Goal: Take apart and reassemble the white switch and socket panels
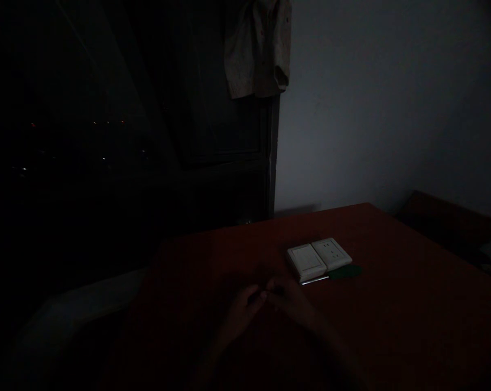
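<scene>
In dim light, my left hand [244, 307] and my right hand [289, 300] meet just above the red table, fingertips pinched together. Whatever they pinch, if anything, is too small and dark to make out. Beyond my right hand lie a white wall switch [307, 259] and, touching its right side, a white wall socket [332, 253] with dark slots. Along their near edge rests a screwdriver [345, 272], its green handle to the right and its shiny metal shaft pointing left towards my right hand.
The red tabletop [391, 304] reaches back towards a pale wall [371, 108]. A dark window [86, 136] with small distant lights fills the left. A cloth [257, 54] hangs at its upper right. Another reddish-brown piece of furniture [444, 212] stands at the right.
</scene>
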A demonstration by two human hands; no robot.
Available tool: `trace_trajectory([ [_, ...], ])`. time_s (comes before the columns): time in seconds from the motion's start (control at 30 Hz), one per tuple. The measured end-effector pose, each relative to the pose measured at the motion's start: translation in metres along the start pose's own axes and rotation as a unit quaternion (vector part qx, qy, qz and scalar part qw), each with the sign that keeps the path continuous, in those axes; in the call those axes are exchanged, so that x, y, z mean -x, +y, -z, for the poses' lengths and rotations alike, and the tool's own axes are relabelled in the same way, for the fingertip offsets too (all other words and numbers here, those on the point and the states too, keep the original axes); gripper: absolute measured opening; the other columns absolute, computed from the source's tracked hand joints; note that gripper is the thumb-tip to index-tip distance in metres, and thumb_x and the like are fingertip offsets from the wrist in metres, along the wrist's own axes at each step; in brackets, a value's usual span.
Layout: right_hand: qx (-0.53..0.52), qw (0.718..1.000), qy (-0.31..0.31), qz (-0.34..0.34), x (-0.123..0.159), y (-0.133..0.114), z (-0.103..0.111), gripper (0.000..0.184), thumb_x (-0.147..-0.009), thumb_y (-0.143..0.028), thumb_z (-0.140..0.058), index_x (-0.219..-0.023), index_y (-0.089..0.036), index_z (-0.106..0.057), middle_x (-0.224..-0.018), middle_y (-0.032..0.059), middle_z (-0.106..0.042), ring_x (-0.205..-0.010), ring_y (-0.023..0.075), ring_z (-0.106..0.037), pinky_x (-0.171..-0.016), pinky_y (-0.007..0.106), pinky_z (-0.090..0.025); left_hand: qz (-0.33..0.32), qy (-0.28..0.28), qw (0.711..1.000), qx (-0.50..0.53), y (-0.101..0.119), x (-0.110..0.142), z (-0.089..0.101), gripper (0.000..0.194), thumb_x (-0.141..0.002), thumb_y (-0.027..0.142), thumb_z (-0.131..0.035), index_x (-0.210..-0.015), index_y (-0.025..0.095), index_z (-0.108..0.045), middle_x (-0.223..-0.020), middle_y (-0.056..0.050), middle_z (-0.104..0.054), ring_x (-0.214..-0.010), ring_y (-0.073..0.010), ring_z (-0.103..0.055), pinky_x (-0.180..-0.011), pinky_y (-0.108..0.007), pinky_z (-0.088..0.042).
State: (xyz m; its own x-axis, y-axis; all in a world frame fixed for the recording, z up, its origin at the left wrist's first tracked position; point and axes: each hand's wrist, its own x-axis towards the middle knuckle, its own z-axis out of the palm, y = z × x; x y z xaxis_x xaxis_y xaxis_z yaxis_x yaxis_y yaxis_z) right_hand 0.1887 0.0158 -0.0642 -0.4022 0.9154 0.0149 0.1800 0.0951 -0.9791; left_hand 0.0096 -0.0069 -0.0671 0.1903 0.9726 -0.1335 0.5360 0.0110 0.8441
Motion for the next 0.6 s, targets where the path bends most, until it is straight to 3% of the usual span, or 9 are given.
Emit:
trace_trajectory([
  [0.6,0.015,1.000,-0.012,0.002,-0.0001,0.0042,-0.0034,0.024,-0.082,-0.042,-0.058,-0.075,-0.018,-0.058,-0.065,-0.0023,-0.056,-0.059,0.0115,-0.052,-0.054,0.021,-0.040,-0.011,-0.001,1.000,-0.018,-0.0023,0.0006,-0.0013,0.041,-0.088,0.048,-0.045,-0.112,0.021,-0.064,-0.115,-0.006,-0.067,-0.105,-0.0230,-0.059,-0.094,-0.031,-0.043],
])
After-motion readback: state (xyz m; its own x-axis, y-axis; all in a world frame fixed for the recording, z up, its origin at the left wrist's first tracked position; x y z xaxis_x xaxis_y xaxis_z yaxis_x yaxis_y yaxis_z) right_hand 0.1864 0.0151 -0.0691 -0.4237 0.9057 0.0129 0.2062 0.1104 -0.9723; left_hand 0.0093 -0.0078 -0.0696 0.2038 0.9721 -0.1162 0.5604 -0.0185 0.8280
